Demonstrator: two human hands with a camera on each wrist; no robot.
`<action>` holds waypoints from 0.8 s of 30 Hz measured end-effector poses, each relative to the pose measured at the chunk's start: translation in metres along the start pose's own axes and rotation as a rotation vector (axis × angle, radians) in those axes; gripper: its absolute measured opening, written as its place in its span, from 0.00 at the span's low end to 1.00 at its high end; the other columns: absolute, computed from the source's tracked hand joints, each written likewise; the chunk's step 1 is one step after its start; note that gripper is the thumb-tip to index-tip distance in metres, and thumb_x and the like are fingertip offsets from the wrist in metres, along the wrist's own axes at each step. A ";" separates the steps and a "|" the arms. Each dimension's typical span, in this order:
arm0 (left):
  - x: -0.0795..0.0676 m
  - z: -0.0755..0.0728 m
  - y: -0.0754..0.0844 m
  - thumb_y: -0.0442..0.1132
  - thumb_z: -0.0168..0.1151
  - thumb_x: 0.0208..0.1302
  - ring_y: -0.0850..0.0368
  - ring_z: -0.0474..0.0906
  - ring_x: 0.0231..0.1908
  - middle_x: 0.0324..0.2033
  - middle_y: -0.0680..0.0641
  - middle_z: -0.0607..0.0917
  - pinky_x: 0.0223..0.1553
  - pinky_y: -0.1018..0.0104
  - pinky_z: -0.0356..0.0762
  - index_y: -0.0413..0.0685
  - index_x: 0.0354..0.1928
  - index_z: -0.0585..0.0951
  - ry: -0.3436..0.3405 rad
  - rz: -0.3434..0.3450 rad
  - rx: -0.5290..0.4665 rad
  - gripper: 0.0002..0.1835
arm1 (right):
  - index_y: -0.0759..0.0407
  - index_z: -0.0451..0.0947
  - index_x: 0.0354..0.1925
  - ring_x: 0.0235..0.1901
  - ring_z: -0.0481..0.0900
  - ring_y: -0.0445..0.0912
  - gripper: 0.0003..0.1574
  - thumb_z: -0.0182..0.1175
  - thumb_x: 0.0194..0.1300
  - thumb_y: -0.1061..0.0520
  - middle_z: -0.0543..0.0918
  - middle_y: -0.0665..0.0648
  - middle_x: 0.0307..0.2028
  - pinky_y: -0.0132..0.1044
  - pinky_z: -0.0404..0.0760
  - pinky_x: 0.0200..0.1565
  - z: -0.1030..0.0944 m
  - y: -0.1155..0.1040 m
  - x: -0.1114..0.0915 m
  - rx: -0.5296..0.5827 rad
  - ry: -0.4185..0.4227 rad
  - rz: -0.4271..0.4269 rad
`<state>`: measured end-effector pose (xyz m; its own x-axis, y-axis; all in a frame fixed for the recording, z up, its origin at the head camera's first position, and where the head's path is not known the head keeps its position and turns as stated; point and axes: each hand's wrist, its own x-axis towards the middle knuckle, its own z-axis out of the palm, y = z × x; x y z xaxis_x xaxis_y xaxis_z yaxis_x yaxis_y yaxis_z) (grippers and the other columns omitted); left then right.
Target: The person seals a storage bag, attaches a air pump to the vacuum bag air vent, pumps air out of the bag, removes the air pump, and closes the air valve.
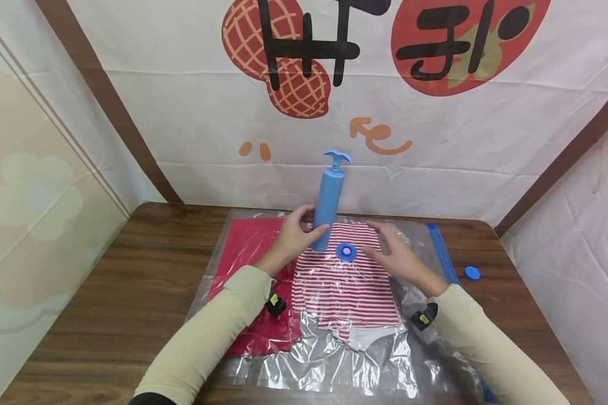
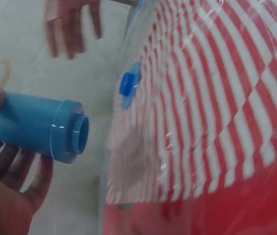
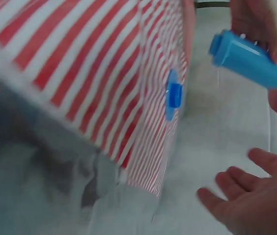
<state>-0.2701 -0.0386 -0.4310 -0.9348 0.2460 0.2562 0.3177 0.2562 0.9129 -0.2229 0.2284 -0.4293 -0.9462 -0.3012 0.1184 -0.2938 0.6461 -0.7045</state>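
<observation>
My left hand (image 1: 295, 236) grips the lower part of a blue hand pump (image 1: 328, 205), its T-handle pointing up. In the left wrist view the pump's round nozzle end (image 2: 80, 134) faces the bag, clear of it. Below lies a transparent vacuum storage bag (image 1: 329, 365) holding a red-and-white striped garment (image 1: 349, 298) and a red garment (image 1: 243, 259). The bag's blue valve (image 1: 347, 252) sits over the stripes with its cap off. My right hand (image 1: 397, 256) holds nothing; its fingers are spread just right of the valve, apart from the pump.
A round blue valve cap (image 1: 472, 273) lies on the brown wooden table (image 1: 106, 298), right of the bag. The bag's blue zip strip (image 1: 442, 250) runs along its right side. A printed cloth (image 1: 202, 112) hangs behind the table, with fabric walls at both sides.
</observation>
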 end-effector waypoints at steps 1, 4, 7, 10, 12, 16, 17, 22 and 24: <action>-0.001 -0.004 0.002 0.39 0.70 0.67 0.43 0.79 0.56 0.56 0.37 0.81 0.58 0.50 0.80 0.37 0.66 0.73 -0.001 -0.009 0.006 0.29 | 0.66 0.54 0.77 0.73 0.56 0.67 0.48 0.64 0.72 0.49 0.59 0.72 0.74 0.66 0.58 0.70 0.000 0.002 -0.002 -0.052 -0.036 0.004; -0.002 -0.017 0.007 0.39 0.70 0.67 0.42 0.79 0.56 0.55 0.36 0.81 0.58 0.49 0.79 0.35 0.66 0.73 -0.005 -0.036 0.023 0.29 | 0.67 0.51 0.78 0.75 0.49 0.71 0.56 0.68 0.67 0.46 0.51 0.75 0.76 0.70 0.55 0.69 0.002 0.009 -0.007 -0.174 -0.140 0.020; -0.003 -0.032 0.011 0.39 0.70 0.67 0.41 0.80 0.54 0.54 0.34 0.81 0.58 0.49 0.79 0.33 0.65 0.73 -0.014 -0.062 0.038 0.29 | 0.67 0.48 0.79 0.75 0.44 0.73 0.64 0.71 0.62 0.41 0.44 0.77 0.77 0.72 0.55 0.68 0.005 0.015 -0.013 -0.244 -0.234 0.036; -0.005 -0.047 0.015 0.40 0.69 0.67 0.40 0.81 0.54 0.54 0.33 0.81 0.58 0.48 0.79 0.32 0.64 0.74 -0.032 -0.087 0.051 0.28 | 0.67 0.48 0.79 0.75 0.44 0.74 0.69 0.74 0.58 0.36 0.44 0.78 0.76 0.72 0.56 0.68 0.008 0.021 -0.018 -0.290 -0.292 0.037; -0.008 -0.057 0.016 0.41 0.69 0.68 0.40 0.81 0.54 0.54 0.33 0.81 0.57 0.48 0.80 0.32 0.64 0.74 -0.042 -0.102 0.069 0.28 | 0.68 0.49 0.78 0.74 0.45 0.74 0.71 0.74 0.56 0.35 0.45 0.79 0.76 0.71 0.56 0.69 0.010 0.025 -0.021 -0.318 -0.321 0.030; -0.013 -0.076 0.017 0.41 0.68 0.69 0.39 0.81 0.54 0.55 0.33 0.81 0.57 0.47 0.80 0.31 0.64 0.73 -0.049 -0.125 0.111 0.28 | 0.69 0.50 0.78 0.75 0.45 0.73 0.70 0.74 0.56 0.34 0.46 0.79 0.76 0.68 0.55 0.70 0.012 0.029 -0.023 -0.355 -0.348 0.016; -0.015 -0.082 0.017 0.42 0.68 0.69 0.39 0.81 0.54 0.55 0.33 0.81 0.57 0.47 0.80 0.31 0.64 0.73 -0.048 -0.131 0.127 0.29 | 0.69 0.50 0.78 0.75 0.44 0.73 0.70 0.73 0.56 0.34 0.46 0.79 0.76 0.68 0.54 0.71 0.012 0.029 -0.024 -0.357 -0.353 0.015; -0.024 -0.112 0.008 0.44 0.66 0.70 0.37 0.81 0.55 0.56 0.31 0.80 0.57 0.45 0.80 0.29 0.66 0.71 -0.038 -0.163 0.190 0.31 | 0.70 0.51 0.78 0.74 0.45 0.75 0.70 0.72 0.57 0.32 0.47 0.80 0.75 0.69 0.54 0.70 0.010 0.026 -0.025 -0.350 -0.350 -0.004; -0.029 -0.127 0.003 0.44 0.66 0.71 0.37 0.80 0.55 0.57 0.30 0.79 0.57 0.45 0.79 0.28 0.66 0.71 -0.030 -0.175 0.209 0.31 | 0.70 0.51 0.78 0.74 0.45 0.75 0.70 0.72 0.57 0.33 0.46 0.80 0.75 0.70 0.54 0.70 0.010 0.026 -0.025 -0.349 -0.354 0.001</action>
<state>-0.2623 -0.1631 -0.3949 -0.9743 0.2075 0.0877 0.1802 0.4837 0.8565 -0.2054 0.2455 -0.4577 -0.8603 -0.4807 -0.1697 -0.3778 0.8248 -0.4208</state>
